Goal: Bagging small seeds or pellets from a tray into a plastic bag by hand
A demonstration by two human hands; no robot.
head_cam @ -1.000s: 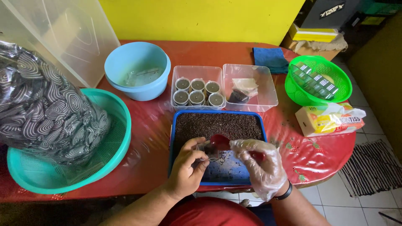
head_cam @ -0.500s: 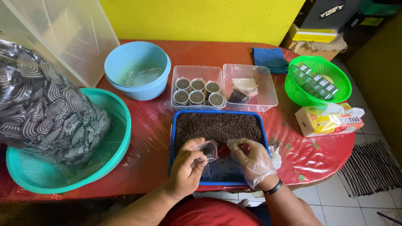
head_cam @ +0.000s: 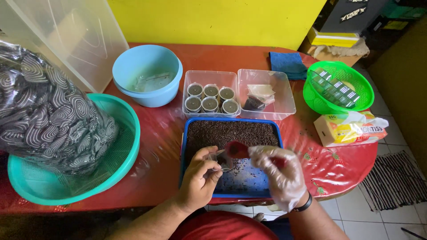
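My bare left hand point(head_cam: 200, 178) pinches a small clear cup point(head_cam: 222, 160) over the blue tray point(head_cam: 230, 194), while at its three o'clock my gloved right hand point(head_cam: 280, 178) grips a red scoop point(head_cam: 237, 150) touching the cup's rim.

The right hand point(head_cam: 280, 175) is motion-blurred; the patterned bag point(head_cam: 49, 115) and clear lid point(head_cam: 66, 40) run off the frame's left edge

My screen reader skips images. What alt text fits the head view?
Over a blue tray of dark granules, a bare left hand holds a small clear cup while a gloved right hand tips a red spoon to it, on a red-covered table.
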